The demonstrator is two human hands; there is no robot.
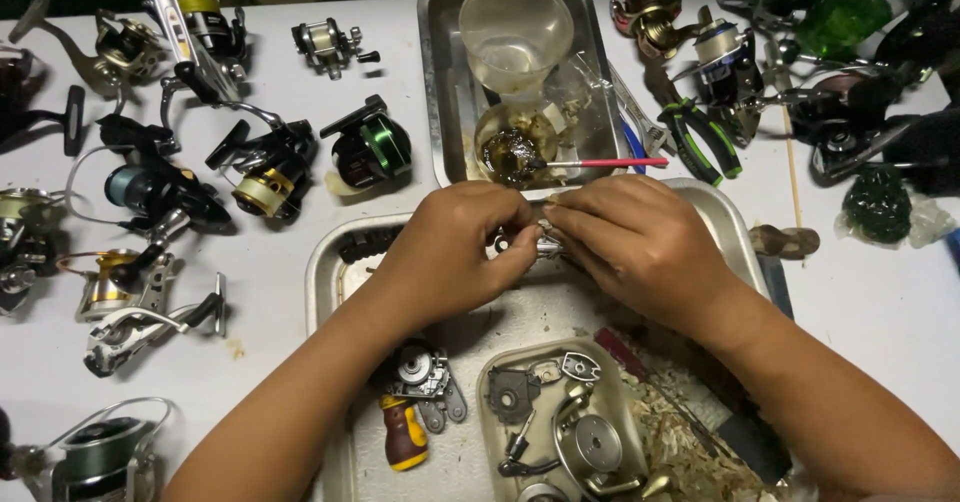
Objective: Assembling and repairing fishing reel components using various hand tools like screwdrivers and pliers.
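— Over the near metal tray (pixel 330 262), two hands: left hand (pixel 450 247) and right hand (pixel 640 242), fingertips pressed together, both pinching one small silvery part (pixel 540 240) between them, above the tray's middle.

— In that tray?

— One screwdriver with a yellow-and-brown handle (pixel 403 432), one opened reel body (pixel 420 372), wood shavings (pixel 680 442) at the right, plus one smaller inner tray (pixel 487 402) holding dark and silver reel parts, too jumbled to count.

— And the far tray (pixel 435 82)?

— Two clear cups: one upper cup (pixel 515 27), apparently empty; one lower cup (pixel 510 147) with dark grease. One red-handled brush (pixel 600 163) resting in it.

— On the white surface (pixel 280 82)?

— Around eight fishing reels left, several more right, exact number unclear. One pair of green-handled pliers (pixel 705 137).
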